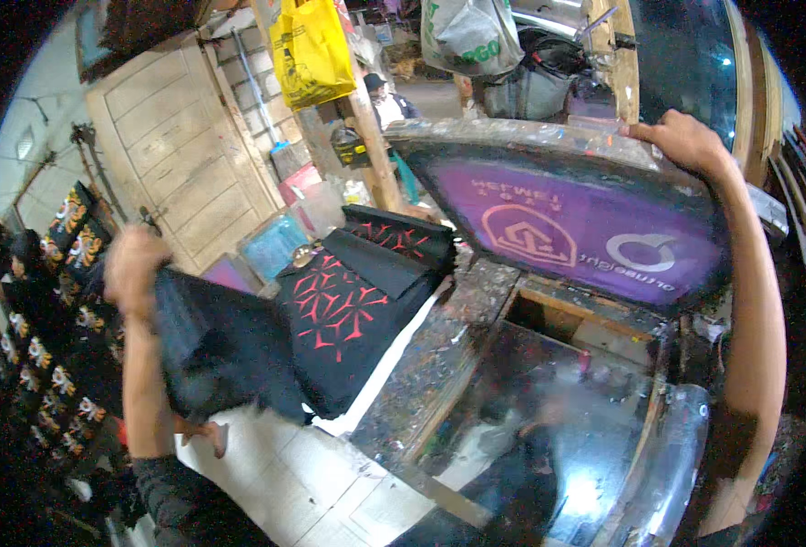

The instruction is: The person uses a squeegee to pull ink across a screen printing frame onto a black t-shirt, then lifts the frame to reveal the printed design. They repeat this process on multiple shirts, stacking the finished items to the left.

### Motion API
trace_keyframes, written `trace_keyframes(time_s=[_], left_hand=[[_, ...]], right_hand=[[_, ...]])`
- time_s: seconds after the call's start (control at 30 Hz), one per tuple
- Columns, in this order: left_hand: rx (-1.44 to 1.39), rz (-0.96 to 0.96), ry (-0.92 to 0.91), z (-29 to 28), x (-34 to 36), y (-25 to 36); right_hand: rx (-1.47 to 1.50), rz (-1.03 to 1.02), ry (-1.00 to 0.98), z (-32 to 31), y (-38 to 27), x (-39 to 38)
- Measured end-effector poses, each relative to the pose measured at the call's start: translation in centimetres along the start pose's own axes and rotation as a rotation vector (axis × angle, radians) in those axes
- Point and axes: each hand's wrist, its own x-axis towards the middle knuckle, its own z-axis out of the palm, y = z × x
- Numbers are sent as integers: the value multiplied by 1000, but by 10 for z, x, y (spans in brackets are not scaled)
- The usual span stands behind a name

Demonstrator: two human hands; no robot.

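My left hand (137, 264), smeared by motion, is closed on a piece of black cloth (225, 342) that hangs down from it at the left. The cloth's far side reaches a black fabric piece with a red geometric print (337, 305), partly folded over itself; whether the two are joined I cannot tell. My right hand (690, 144) grips the top edge of a raised screen-printing frame (549, 135) at the right. Its purple mesh (535, 196) carries pale mirrored designs. Below the tilted frame lies a glossy glass printing table (549, 428), with reflections on it.
A yellow bag (312, 55) and a grey bag (472, 36) hang above the far side. A wooden post (375, 146) stands behind the fabric. Black pieces with orange-and-white prints (52, 383) hang at the left. A person (389, 102) is outside. A bare foot (217, 439) shows on the tiles.
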Motion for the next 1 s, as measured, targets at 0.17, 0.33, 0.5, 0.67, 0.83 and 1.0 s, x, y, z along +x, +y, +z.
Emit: trace_keyframes(time_s=[0.17,0.33,0.5,0.67,0.83,1.0], left_hand=[[-270,-146,4,-102,48,-1],[-285,-466,-12,42,88,98],[-831,-130,-368,228,133,348],[-1201,33,-1229,358,111,503],[-1096,-143,-953,342,81,533],[-1097,-124,-338,315,85,582]], right_hand=[[36,-35,-9,2,4,5],[34,21,-71,0,0,-12],[25,14,-80,-12,-14,-50],[42,33,-50,-14,-19,-64],[-36,-5,-8,-4,-10,-35],[37,15,-145,-14,-9,-22]])
